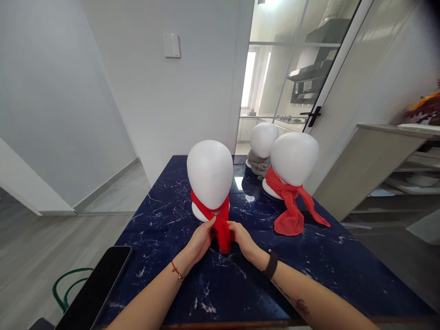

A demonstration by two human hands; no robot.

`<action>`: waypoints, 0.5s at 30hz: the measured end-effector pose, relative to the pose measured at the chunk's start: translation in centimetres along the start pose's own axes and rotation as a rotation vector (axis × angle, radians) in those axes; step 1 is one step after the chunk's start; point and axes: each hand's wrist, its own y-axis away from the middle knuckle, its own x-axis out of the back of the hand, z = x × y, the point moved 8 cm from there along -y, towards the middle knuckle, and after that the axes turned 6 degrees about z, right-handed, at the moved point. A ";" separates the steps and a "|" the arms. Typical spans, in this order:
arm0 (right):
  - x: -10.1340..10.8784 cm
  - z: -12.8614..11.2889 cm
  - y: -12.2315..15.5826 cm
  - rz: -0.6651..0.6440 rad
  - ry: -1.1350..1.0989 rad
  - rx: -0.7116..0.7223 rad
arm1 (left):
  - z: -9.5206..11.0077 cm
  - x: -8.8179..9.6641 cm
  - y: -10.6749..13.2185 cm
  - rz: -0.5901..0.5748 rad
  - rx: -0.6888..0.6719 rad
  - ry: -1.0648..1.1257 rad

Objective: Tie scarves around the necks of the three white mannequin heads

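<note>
A white mannequin head [210, 172] stands upright on the table in front of me, with a red scarf [224, 236] wrapped round its neck. The scarf's front end hangs down between my hands. On its left side, my left hand [201, 240] is closed on the cloth, thumb up near the crossing under the chin. From the right, my right hand [242, 238] pinches the scarf's edge; some of its fingertips are hidden behind the cloth.
Behind to the right stand a mannequin head [294, 158] with a knotted coral-red scarf [290, 215] and another head [264, 140] with a grey scarf [258, 165]. A phone [98, 286] lies at the left edge of the dark blue marbled table [154, 229]. A shelf [388, 169] stands right.
</note>
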 end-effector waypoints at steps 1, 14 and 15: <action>-0.2 0.0 0.2 -0.025 -0.032 -0.026 | 0.2 0.1 -0.1 0.008 -0.025 -0.004; 3.7 -2.1 -1.1 -0.210 0.351 -0.135 | 0.8 0.7 0.1 0.050 -0.120 -0.136; 4.2 -2.0 -1.6 -0.173 0.400 -0.097 | 0.8 0.9 0.2 0.089 -0.120 -0.152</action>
